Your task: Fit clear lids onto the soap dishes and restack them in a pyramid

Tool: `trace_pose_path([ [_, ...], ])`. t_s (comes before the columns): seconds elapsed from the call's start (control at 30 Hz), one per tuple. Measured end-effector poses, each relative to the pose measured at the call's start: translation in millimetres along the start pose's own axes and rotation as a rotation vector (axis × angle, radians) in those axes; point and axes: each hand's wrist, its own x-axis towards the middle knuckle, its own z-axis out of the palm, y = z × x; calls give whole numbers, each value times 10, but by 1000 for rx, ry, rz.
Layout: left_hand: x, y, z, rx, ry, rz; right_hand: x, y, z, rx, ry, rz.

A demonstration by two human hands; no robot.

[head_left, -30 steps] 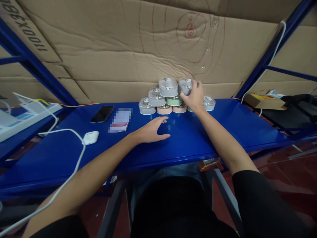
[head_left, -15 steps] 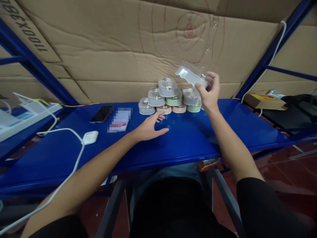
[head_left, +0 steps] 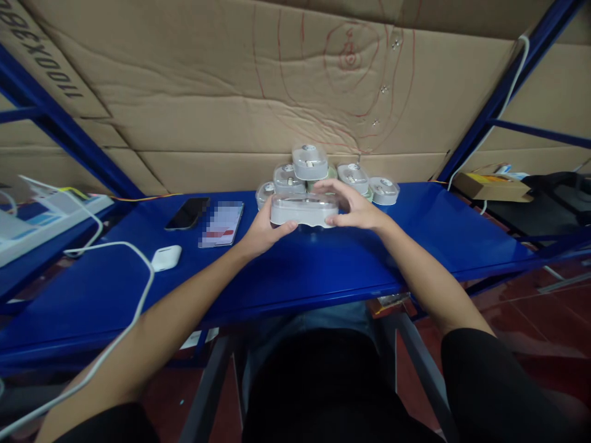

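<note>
A pale grey box with a clear lid (head_left: 303, 214) is held level just above the blue table. Its lower edge is wavy. At its left end, my left hand (head_left: 259, 234) is closed with the thumb along the front. My right hand (head_left: 359, 212) grips the right end, thumb in front and fingers over the top. Right behind stands a pyramid of small rounded boxes with clear lids, topped by a grey one (head_left: 309, 163). Another grey box (head_left: 353, 178) is at the right of the middle row, and one more (head_left: 384, 191) ends the bottom row. My hands and the held box hide much of the bottom row.
On the left of the blue table (head_left: 323, 271) lie a dark phone (head_left: 187, 213), a phone with a lit screen (head_left: 221, 224) and a white earbud case (head_left: 167, 258). A white cable (head_left: 146, 289) loops past them. Cardboard (head_left: 207, 123) walls the back.
My right hand has brought the clear-lidded box down and left, from above the stack to in front of it. My left hand, open before, has closed on its left end.
</note>
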Motion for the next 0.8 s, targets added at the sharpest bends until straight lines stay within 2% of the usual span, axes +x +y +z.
trace_pose_path([
  [0.13,-7,32,-2,168,-82,-7,-51,24,-52,-132,-206,92],
  [0.23,-16,96,20,246,-194,7,-70,2,-19,-242,-283,110],
  [0.57,-27,119,25,386,-296,-2,-63,-13,105,-352,-221,14],
  [0.8,-11,177,20,451,-343,-17,-82,-38,110,-380,-236,36],
])
